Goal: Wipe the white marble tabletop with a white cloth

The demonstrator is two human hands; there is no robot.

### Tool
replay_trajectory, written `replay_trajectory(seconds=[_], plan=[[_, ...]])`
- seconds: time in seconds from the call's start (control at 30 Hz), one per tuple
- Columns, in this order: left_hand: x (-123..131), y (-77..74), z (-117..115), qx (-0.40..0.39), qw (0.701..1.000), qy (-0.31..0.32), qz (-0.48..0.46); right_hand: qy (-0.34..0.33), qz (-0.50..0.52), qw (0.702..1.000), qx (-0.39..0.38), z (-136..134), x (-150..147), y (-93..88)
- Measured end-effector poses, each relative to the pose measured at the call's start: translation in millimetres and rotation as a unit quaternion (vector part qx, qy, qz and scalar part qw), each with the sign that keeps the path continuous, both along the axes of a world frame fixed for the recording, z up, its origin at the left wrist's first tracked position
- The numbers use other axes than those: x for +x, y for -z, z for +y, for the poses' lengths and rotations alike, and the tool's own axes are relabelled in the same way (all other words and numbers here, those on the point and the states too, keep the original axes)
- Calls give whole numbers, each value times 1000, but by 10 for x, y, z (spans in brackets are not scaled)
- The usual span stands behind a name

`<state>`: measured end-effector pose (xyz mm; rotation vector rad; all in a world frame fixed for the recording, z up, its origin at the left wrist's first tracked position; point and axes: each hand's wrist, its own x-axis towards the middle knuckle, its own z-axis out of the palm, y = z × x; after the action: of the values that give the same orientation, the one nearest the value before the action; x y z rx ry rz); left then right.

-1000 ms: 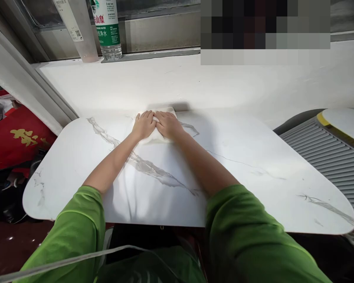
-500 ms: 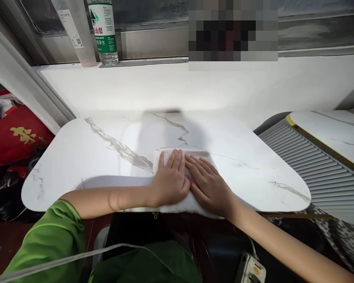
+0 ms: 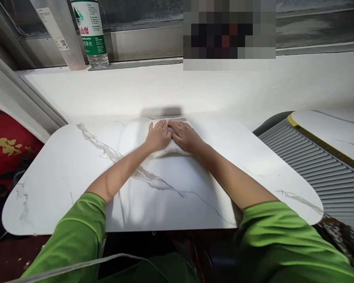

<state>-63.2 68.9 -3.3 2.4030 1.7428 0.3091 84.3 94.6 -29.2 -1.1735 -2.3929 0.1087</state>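
Observation:
A folded white cloth [image 3: 171, 148] lies at the far edge of the white marble-patterned table [image 3: 76, 184]. My left hand [image 3: 158, 136] and my right hand [image 3: 185, 136] press flat on the cloth side by side, fingers stretched forward and touching each other. Both arms reach out across the table, with green sleeves near the camera. Most of the cloth is hidden under the hands.
A white ledge [image 3: 120, 88] runs behind the table. On it at the back left stand a water bottle [image 3: 90, 33] and a clear tumbler [image 3: 60, 35]. A grey ribbed surface [image 3: 312, 165] and another white tabletop [image 3: 339, 127] are on the right. Red fabric [image 3: 8, 151] lies at the left.
Both hands slid the cloth from the table's far edge back to the near edge, then pushed it forward to the far edge again.

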Motion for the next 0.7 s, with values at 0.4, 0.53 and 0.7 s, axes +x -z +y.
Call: replay_trajectory(seconds=[0.4,0.53,0.7], plan=[[123,28,-118,-5,1000,-19,9,-5,-47,999,14,-68,154,75],[417,27,-629,-15,1000,10,12,-29,-52,998,22,-626,517,51],[935,12,-1255,-36,995,95,3,20,-46,999,1,-1426,1167,36]])
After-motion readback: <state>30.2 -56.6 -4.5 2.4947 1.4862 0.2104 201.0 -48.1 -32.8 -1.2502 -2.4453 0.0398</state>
